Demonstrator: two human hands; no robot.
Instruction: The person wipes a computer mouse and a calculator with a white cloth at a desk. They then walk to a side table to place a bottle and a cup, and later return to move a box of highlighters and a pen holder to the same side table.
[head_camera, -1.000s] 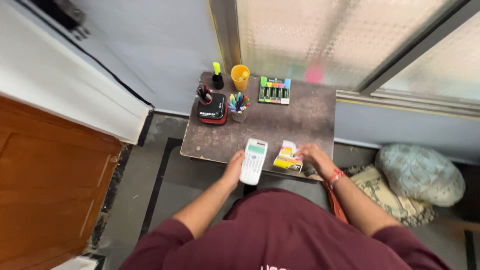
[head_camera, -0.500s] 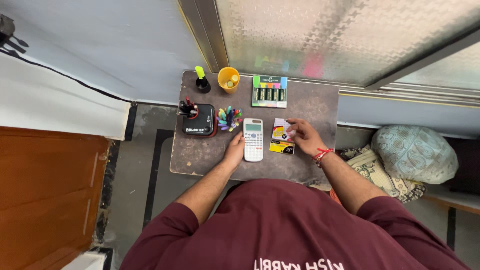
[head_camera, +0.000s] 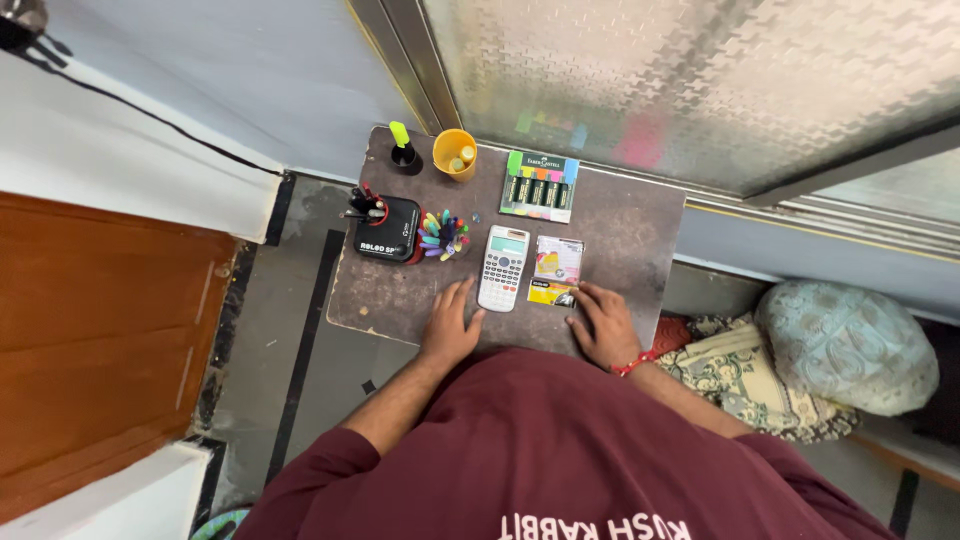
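A: Two hands, both flat on the table (head_camera: 400, 300). Going left to right: green marker (head_camera: 401, 145) upright at the far left corner, black pen stand (head_camera: 388, 228) nearer, then the yellow cup (head_camera: 454, 153) and a clear cup of coloured pens (head_camera: 441, 237).

B: And the left hand (head_camera: 449, 325)?

A: Open, fingers spread, palm down near the front edge. It holds nothing. Fingertips sit just beside the calculator's lower left corner; touching or not, I cannot tell.

B: Calculator position?

A: Calculator (head_camera: 502, 268) lies flat mid-table, screen end away from the person. Behind it, the highlighter pack (head_camera: 541, 185) by the window. Just right of the calculator, a sticky-note pack (head_camera: 556, 271), flat.

B: Right hand (head_camera: 601, 324)?

A: Also open and empty, palm down. Its fingertips reach the note pack's near right corner, seemingly touching.

B: Risks?

A: My judgement only. The pen cup stands close to the calculator's left; a push leftward could tip it and scatter pens. Both hands lie near the front edge, so dragging either item back could carry it over the edge to the floor. The note pack looks light, and a finger catching its corner could skew it against the calculator.
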